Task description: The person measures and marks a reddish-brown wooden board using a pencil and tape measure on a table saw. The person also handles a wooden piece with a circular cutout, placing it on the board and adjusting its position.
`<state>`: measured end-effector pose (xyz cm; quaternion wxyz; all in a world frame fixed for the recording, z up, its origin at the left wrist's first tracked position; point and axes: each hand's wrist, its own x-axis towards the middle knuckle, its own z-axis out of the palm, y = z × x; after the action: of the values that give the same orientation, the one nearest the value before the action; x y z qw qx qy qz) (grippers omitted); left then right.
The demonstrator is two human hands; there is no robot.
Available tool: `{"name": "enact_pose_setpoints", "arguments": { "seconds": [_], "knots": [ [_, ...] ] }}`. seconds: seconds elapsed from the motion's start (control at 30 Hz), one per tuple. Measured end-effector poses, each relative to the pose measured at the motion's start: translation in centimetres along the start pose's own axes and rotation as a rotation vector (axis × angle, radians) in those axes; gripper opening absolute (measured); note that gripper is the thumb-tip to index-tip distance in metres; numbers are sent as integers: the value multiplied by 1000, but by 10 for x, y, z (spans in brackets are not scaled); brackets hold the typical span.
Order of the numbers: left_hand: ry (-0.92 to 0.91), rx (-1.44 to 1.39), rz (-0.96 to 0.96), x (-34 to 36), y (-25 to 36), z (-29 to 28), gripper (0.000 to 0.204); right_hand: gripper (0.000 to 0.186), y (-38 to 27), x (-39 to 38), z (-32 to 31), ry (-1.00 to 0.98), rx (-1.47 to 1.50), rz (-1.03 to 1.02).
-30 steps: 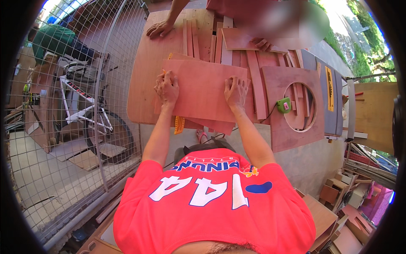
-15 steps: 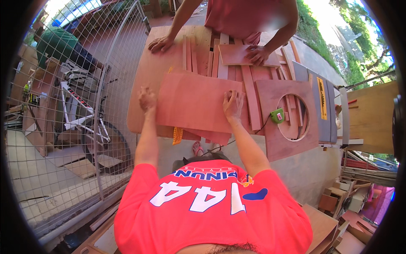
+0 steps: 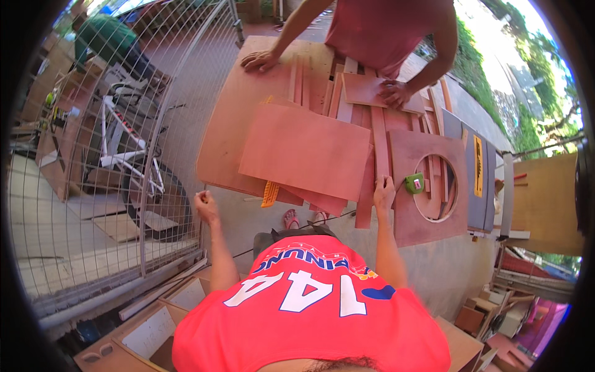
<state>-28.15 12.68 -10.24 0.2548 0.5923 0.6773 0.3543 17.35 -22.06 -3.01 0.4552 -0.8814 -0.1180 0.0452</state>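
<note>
My left hand (image 3: 206,206) hangs off the table's near left corner, beside the wire fence, its fingers curled in with nothing visible in them. My right hand (image 3: 384,193) is closed at the near end of a narrow wood strip (image 3: 379,142), thumb and fingers pinched together. Between my hands and a bit farther off, a reddish plywood panel (image 3: 304,149) lies tilted on other boards, touched by neither hand. An orange-yellow tool (image 3: 269,193) sticks out from under it. Right of my right hand, a green tape measure (image 3: 414,183) rests on a board with a round hole (image 3: 403,217).
Across the worktable (image 3: 232,118), a co-worker's one hand (image 3: 260,60) lies flat on it; the other (image 3: 395,94) rests on a small board (image 3: 365,90). A wire fence (image 3: 142,204) stands at left, with a bicycle (image 3: 127,149) and another person behind. Wooden boxes (image 3: 149,332) lie below.
Both my hands have let go of the plywood panel. The left has drawn back toward me; the right has moved right and nearer, to the strip's end. The whole view has shifted slightly.
</note>
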Motion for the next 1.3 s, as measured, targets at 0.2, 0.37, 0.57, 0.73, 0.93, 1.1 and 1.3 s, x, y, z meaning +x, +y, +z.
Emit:
{"name": "enact_pose_setpoints", "arguments": {
  "seconds": [0.2,0.37,0.57,0.73,0.93,1.1,1.3],
  "knots": [
    [0,-105,368,-22,120,47,50,47,-15,-48,33,-118,-61,-146],
    [-338,-143,710,-69,199,88,65,56,-10,-62,39,-116,-118,-102],
    [-457,60,1029,-148,208,99,66,65,-8,-65,26,-184,-72,-157],
    [-488,41,953,-146,207,102,68,63,-8,-69,23,-201,-25,-170],
    [-476,6,975,-146,206,101,69,57,-2,-65,19,-237,-7,-203],
    [-474,-15,877,-150,210,104,63,57,5,-71,12,-341,51,-199],
    [-257,160,816,-180,223,117,56,49,13,-90,-27,-653,70,-87]
  ]
}}
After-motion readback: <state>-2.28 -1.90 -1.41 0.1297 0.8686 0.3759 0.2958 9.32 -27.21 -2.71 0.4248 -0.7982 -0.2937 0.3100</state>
